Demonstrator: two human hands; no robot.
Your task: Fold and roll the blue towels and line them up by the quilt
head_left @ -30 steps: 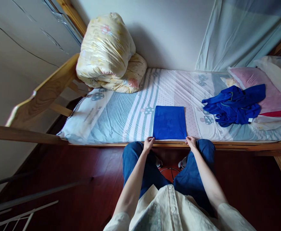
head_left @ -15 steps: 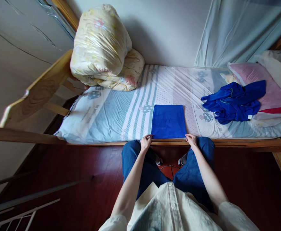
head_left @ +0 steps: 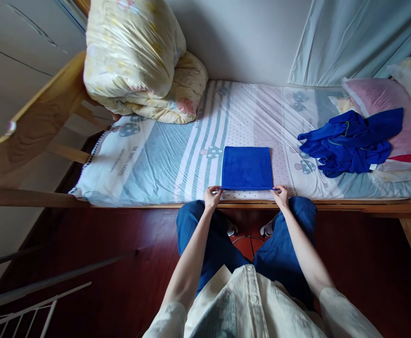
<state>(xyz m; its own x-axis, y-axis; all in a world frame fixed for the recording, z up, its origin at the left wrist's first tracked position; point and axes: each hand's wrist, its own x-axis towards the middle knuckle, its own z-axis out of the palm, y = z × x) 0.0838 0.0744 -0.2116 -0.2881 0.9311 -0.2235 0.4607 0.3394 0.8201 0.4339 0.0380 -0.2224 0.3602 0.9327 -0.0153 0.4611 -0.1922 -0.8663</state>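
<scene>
We pinch near corners of folded blue cloth [head_left: 247, 166] between fingers [head_left: 215, 190] of left hand [head_left: 211, 197], right hand [head_left: 281, 195]; crumpled blue garment [head_left: 349, 143] right of cloth.

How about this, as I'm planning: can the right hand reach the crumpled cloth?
Probably yes: only bedding separates the right hand from the crumpled cloth, though it pinches the flat cloth.

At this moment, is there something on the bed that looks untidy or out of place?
The crumpled blue cloth lies in a heap, partly over the pink pillow; it looks untidy compared with the flat blue cloth whose near corners the left hand and right hand pinch.
</scene>
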